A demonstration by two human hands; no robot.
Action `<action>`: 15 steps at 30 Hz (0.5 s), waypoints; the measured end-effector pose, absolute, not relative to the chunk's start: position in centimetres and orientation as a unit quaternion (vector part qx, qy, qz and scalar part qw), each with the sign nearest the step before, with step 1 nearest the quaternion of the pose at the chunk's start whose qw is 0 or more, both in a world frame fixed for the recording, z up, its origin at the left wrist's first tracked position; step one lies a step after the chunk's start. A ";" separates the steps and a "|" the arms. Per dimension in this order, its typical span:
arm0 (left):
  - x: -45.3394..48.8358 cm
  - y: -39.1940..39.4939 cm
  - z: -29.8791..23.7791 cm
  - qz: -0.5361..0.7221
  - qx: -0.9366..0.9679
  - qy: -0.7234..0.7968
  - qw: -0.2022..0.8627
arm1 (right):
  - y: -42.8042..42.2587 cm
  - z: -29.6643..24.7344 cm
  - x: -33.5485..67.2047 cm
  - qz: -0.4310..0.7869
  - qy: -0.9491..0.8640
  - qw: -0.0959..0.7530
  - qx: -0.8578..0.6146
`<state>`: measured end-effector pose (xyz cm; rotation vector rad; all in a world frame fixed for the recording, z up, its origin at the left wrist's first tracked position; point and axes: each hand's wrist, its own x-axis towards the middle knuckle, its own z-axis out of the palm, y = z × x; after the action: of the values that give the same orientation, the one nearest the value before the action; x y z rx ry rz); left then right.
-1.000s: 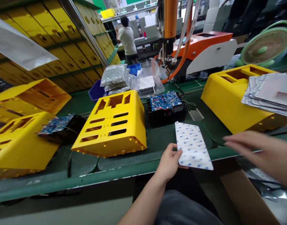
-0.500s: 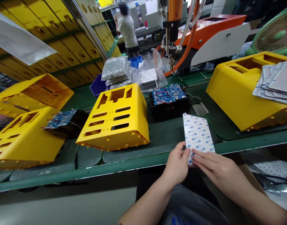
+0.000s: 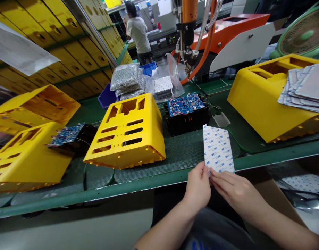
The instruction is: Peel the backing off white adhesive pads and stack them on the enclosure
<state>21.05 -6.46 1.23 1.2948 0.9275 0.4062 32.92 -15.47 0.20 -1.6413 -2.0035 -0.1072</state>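
A white sheet with blue printed 3M backing [image 3: 218, 149] is held up over the bench's front edge. My left hand [image 3: 199, 185] pinches its lower left corner between thumb and fingers. Close beside it, my right hand [image 3: 233, 189] has its fingers closed on the sheet's lower edge. My fingertips nearly meet, and they hide that bottom corner. Beyond the sheet sits a black block with a blue circuit board [image 3: 186, 104] on top. To its left stands a yellow plastic housing [image 3: 128, 132] with slots.
Another yellow housing [image 3: 268, 100] at the right carries a stack of adhesive sheets [image 3: 305, 88]. More housings [image 3: 31, 152] and a second board block [image 3: 68, 135] are at the left. Silver bags [image 3: 126, 78] lie behind. An orange-topped tool [image 3: 187, 34] hangs at the back. A person [image 3: 140, 33] stands far off.
The hands have drawn a little closer together at the sheet's lower corner, and the sheet has shifted slightly left. The whole view has moved slightly.
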 end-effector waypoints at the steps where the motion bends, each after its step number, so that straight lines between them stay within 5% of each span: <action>1: 21.1 -6.4 1.3 0.182 0.580 0.415 0.676 | -15.4 0.2 32.7 -0.038 -0.740 0.278 -0.612; 9: 21.3 -6.1 1.3 0.187 0.544 0.404 0.711 | -14.9 0.5 31.8 0.003 -0.673 0.343 -0.655; 15: 21.3 -5.2 2.3 0.156 0.484 0.329 0.795 | -14.7 2.1 34.3 0.300 -0.443 0.413 -0.737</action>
<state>21.28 -5.20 2.30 1.0409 0.7075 0.3344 34.28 -14.65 2.06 -1.8528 -1.1136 0.7531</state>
